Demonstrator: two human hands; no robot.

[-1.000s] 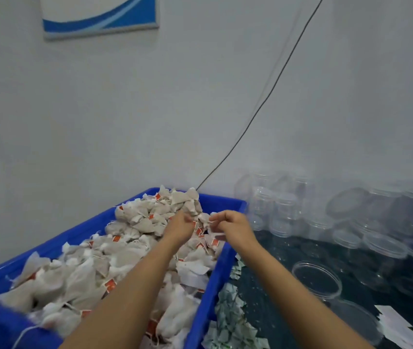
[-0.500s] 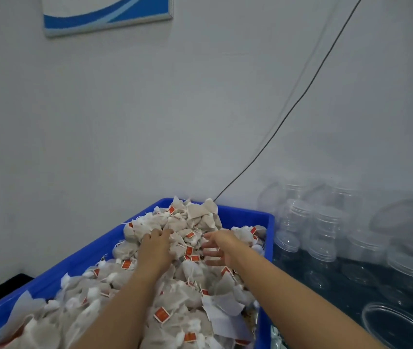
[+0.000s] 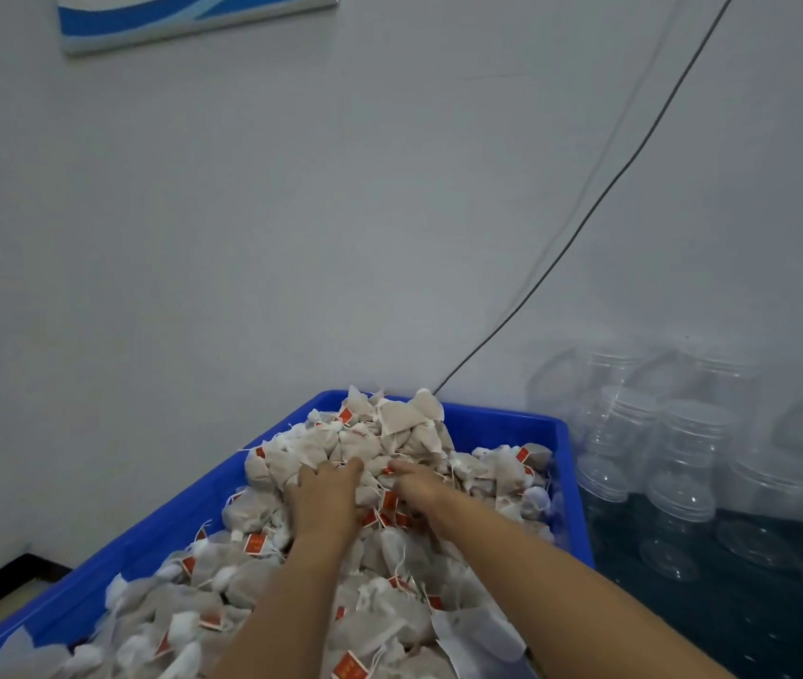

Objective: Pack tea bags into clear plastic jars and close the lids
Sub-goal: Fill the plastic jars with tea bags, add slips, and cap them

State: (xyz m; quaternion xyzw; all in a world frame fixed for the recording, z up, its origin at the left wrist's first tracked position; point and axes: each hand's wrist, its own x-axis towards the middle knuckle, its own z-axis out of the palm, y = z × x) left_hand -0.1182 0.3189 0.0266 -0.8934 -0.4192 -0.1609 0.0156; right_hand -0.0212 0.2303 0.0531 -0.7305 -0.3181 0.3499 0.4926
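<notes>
A blue plastic crate (image 3: 502, 418) is heaped with grey-white tea bags (image 3: 389, 433) that carry red paper tags on strings. Both my hands reach into the far part of the heap. My left hand (image 3: 326, 492) lies palm down on the bags, its fingers dug in among them. My right hand (image 3: 419, 485) sits beside it, fingers buried in the bags; whether either hand grips any bags is hidden. Clear plastic jars (image 3: 683, 463) with lids stand stacked to the right of the crate, against the wall.
A white wall rises right behind the crate and jars. A thin black cable (image 3: 600, 198) runs diagonally down it to the crate's far corner. The jars rest on a dark glossy tabletop (image 3: 732, 624). A blue-and-white sign (image 3: 194, 17) hangs high up.
Both hands have gone from above the crate's right side down and forward into the heap, fingers sinking among the bags. The view has swung left and up, so the loose lids have left the picture.
</notes>
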